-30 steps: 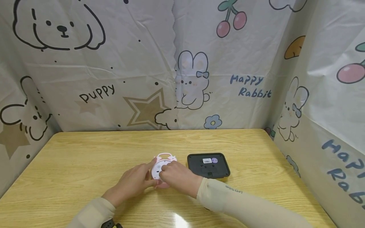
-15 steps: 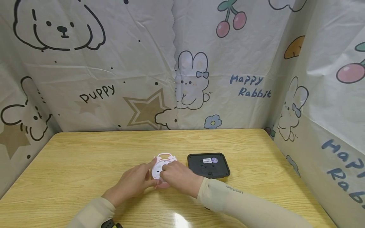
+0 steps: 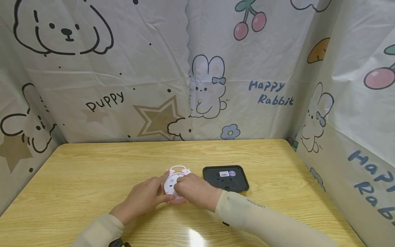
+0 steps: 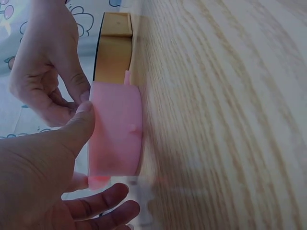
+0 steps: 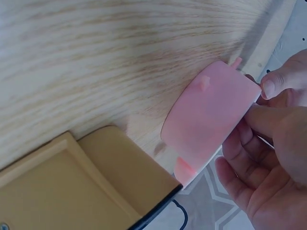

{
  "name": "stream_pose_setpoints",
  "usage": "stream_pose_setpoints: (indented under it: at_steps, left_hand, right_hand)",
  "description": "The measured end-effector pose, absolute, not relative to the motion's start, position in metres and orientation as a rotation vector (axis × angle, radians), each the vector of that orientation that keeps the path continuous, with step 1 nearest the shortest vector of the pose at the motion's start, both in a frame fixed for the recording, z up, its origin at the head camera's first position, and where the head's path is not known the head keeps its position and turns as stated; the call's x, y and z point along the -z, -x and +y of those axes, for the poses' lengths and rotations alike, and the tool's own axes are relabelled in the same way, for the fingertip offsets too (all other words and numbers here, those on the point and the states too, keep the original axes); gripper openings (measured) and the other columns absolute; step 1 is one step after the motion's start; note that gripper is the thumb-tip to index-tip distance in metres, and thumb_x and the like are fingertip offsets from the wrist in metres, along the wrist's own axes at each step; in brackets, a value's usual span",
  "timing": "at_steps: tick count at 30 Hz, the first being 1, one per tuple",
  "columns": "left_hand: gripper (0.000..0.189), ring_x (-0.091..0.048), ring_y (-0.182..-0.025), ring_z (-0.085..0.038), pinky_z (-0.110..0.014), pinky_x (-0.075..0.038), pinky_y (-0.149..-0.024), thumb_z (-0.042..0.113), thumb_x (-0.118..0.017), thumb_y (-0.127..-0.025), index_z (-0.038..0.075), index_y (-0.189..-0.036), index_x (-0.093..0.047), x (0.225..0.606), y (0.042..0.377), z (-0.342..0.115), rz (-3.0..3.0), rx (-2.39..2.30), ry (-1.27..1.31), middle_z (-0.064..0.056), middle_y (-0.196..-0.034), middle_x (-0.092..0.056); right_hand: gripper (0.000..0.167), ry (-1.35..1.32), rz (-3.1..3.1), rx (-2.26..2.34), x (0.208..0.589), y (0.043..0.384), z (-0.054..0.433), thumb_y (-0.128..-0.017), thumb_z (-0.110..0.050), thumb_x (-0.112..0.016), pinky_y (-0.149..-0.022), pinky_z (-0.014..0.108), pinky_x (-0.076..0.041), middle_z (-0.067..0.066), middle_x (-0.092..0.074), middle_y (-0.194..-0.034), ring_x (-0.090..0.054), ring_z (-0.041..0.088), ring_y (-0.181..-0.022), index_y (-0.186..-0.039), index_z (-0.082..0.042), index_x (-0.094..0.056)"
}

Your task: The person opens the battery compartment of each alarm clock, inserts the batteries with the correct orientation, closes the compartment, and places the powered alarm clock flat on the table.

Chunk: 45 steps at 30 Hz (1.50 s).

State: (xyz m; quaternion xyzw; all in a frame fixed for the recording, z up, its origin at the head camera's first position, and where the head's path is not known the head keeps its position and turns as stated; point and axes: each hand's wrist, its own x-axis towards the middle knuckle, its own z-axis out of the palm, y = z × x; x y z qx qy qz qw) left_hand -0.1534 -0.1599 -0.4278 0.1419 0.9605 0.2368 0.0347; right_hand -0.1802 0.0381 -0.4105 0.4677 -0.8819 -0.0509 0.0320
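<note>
A pink alarm clock [image 3: 169, 185] with a white back and a top handle lies back up on the wooden table. My left hand [image 3: 145, 192] holds its left side, thumb on the near edge, fingers at the far edge. In the left wrist view, the clock's pink side wall [image 4: 115, 132] stands against the tabletop. My right hand [image 3: 197, 190] is over the right part of the white back, its fingers curled and pressed together there. From the right wrist view, its thumb and curled fingers [image 5: 240, 148] meet at the back; what they pinch is hidden.
Right of the clock sits a tan box-like thing [image 5: 53, 191] with a black top [image 3: 213, 178] bearing a barcode label. A small dark thing [image 3: 226, 223] peeks out beneath the right forearm. Printed cloth [image 3: 154, 68] hangs behind the table and at both sides.
My right hand and forearm have turned slightly at the clock's back, and the sleeve's print has rotated away. More of the small dark thing shows. Left hand and clock stay put.
</note>
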Motion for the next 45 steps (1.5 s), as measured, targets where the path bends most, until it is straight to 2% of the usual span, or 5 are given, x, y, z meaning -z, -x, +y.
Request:
stream_pose_setpoints:
  at_steps: [8,22,33,37,45]
  left_hand:
    - [0.084,-0.042,-0.066,-0.008,-0.024,-0.035,-0.055,0.050,-0.077,-0.085,0.014,-0.154,-0.044,0.431,0.152,-0.161,2.978,-0.691,-0.455,0.005,-0.078,-0.052]
    - [0.083,-0.043,-0.068,-0.009,-0.025,-0.035,-0.055,0.050,-0.077,-0.085,0.014,-0.153,-0.046,0.429,0.152,-0.161,2.986,-0.663,-0.452,0.003,-0.082,-0.054]
    - [0.076,-0.048,-0.072,-0.013,-0.030,-0.040,-0.057,0.047,-0.079,-0.084,0.015,-0.148,-0.053,0.425,0.152,-0.160,2.995,-0.630,-0.426,-0.004,-0.097,-0.065]
    - [0.073,-0.048,-0.072,-0.012,-0.030,-0.041,-0.057,0.046,-0.079,-0.084,0.015,-0.146,-0.055,0.423,0.152,-0.161,2.998,-0.622,-0.431,-0.003,-0.097,-0.064]
    - [0.061,-0.067,-0.095,-0.018,-0.041,-0.056,-0.073,0.044,-0.075,-0.089,0.010,-0.138,-0.061,0.419,0.151,-0.163,3.031,-0.608,-0.443,-0.010,-0.118,-0.069]
  right_hand:
    - [0.011,-1.436,-2.740,0.064,0.411,0.183,0.040,-0.097,-0.019,-0.066,-0.070,0.019,-0.048,-0.010,-0.068,-0.082,-0.055,0.003,-0.069,-0.090,-0.020,-0.075]
    - [0.010,-1.458,-2.699,0.025,0.411,0.184,0.047,-0.097,-0.020,-0.067,-0.070,0.021,-0.048,-0.009,-0.070,-0.085,-0.055,0.003,-0.070,-0.093,-0.019,-0.076]
    - [0.012,-1.474,-2.741,0.029,0.409,0.185,0.055,-0.098,-0.026,-0.066,-0.077,0.025,-0.051,-0.010,-0.062,-0.080,-0.048,0.004,-0.067,-0.093,-0.020,-0.075]
    - [0.011,-1.469,-2.739,0.003,0.407,0.185,0.059,-0.096,-0.028,-0.069,-0.073,0.024,-0.049,-0.010,-0.063,-0.080,-0.048,0.005,-0.067,-0.092,-0.020,-0.075]
    - [0.019,-1.409,-2.788,-0.041,0.399,0.186,0.067,-0.096,-0.031,-0.070,-0.082,0.026,-0.053,-0.005,-0.071,-0.100,-0.061,0.007,-0.084,-0.107,-0.018,-0.077]
